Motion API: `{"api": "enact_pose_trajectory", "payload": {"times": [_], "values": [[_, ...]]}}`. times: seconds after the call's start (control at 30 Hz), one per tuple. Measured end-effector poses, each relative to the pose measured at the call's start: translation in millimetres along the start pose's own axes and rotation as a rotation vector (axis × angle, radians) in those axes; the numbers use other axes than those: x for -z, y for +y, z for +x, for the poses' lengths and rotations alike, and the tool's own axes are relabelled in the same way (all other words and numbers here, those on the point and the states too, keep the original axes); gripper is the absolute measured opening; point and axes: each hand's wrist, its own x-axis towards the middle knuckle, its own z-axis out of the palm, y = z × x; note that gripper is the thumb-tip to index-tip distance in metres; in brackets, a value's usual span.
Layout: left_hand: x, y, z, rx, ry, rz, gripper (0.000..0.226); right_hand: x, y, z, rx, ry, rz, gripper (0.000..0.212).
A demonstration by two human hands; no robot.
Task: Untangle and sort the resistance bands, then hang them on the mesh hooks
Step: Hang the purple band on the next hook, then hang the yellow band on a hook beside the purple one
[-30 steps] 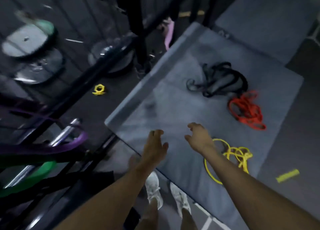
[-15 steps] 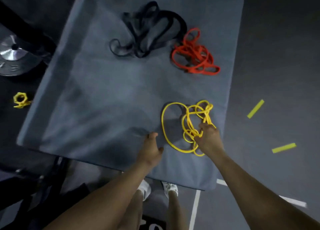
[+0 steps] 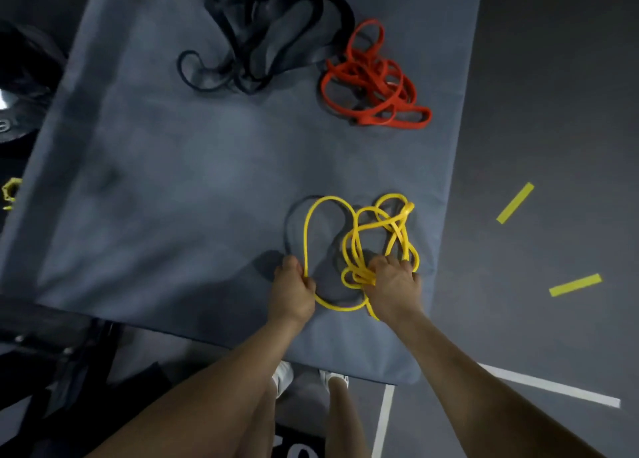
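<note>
On the grey mat (image 3: pixel 173 188), near its front right corner, left hand (image 3: pixel 294 290) pinches the yellow band's (image 3: pixel 349 246) outer loop while right hand (image 3: pixel 394 284) clutches its knot; best draw that loop out slowly.

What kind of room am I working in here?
Most likely a gym: resistance bands tangled on a padded mat, a weight plate at the left edge, and tape marks on dark flooring.

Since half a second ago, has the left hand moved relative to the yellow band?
Yes. The left hand has closed the gap rightward and now grips the yellow band's big loop on the mat.
</note>
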Motion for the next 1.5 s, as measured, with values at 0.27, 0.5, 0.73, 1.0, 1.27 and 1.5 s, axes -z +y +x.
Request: {"api": "enact_pose_trajectory", "payload": {"times": [0.27, 0.5, 0.73, 1.0, 1.27, 1.5], "values": [[127.4, 27.1, -10.7, 0.085, 0.190, -0.272, 0.022, 96.8, -78.6, -15.6, 0.208, -0.036, 0.281, 0.031], [290.5, 79.5, -46.9, 0.039, 0.406, -0.761, 0.027, 201.7, -200.9, -63.7, 0.519, -0.019, 0.195, 0.025], [451.4, 101.2, -133.3, -0.115, 0.590, -0.997, 0.013, 298.1, -309.0, -147.3, 0.827, 0.070, 0.074, 0.031], [585.0, 118.2, -225.9, -0.367, 0.628, -0.959, 0.017, 370.2, -413.4, -249.1, 1.098, 0.233, 0.116, 0.024], [679.0, 130.1, -297.8, -0.604, 0.647, -0.819, 0.020, 402.9, -500.6, -345.3, 1.349, 0.280, 0.469, 0.024], [745.8, 113.4, -349.2, -0.666, 0.802, -0.779, 0.013, 443.9, -545.2, -424.2, 1.536, -0.135, 0.720, 0.024]]}}
